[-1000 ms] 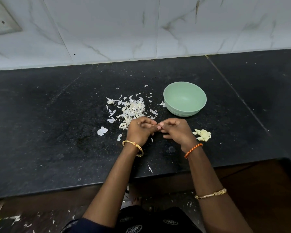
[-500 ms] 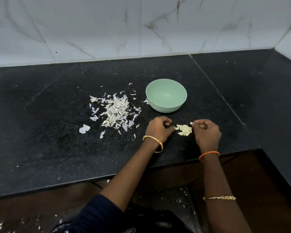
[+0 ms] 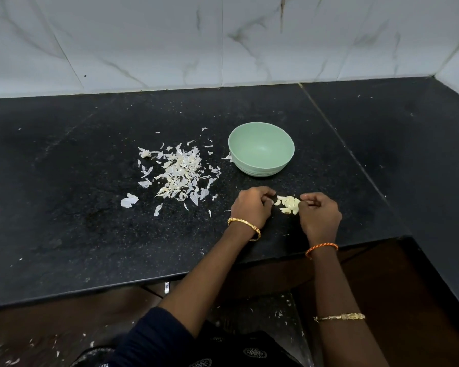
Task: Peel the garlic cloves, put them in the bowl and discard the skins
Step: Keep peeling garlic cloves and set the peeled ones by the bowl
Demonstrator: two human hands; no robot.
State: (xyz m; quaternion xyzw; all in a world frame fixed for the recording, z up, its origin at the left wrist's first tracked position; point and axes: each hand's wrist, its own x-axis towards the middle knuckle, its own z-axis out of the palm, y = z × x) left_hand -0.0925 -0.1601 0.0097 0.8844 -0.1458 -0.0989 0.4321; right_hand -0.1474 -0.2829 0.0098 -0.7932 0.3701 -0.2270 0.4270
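Observation:
A small pile of peeled garlic cloves (image 3: 288,204) lies on the black counter (image 3: 90,221) near its front edge. My left hand (image 3: 251,207) rests just left of the pile with its fingers curled in; nothing shows in them. At the pile's right edge, my right hand (image 3: 319,215) pinches a pale piece of garlic between thumb and fingertips. The pale green bowl (image 3: 261,149) stands right behind the pile, with nothing in it. A heap of papery white garlic skins (image 3: 179,173) is spread to the left of the bowl.
Stray skin flakes (image 3: 129,201) lie around the heap and on the floor below the counter edge. A white marble-tiled wall (image 3: 223,43) backs the counter. The counter turns a corner on the right (image 3: 421,154).
My hands came apart and moved right, from in front of the skin heap to either side of the clove pile. The camera view shifted right as well.

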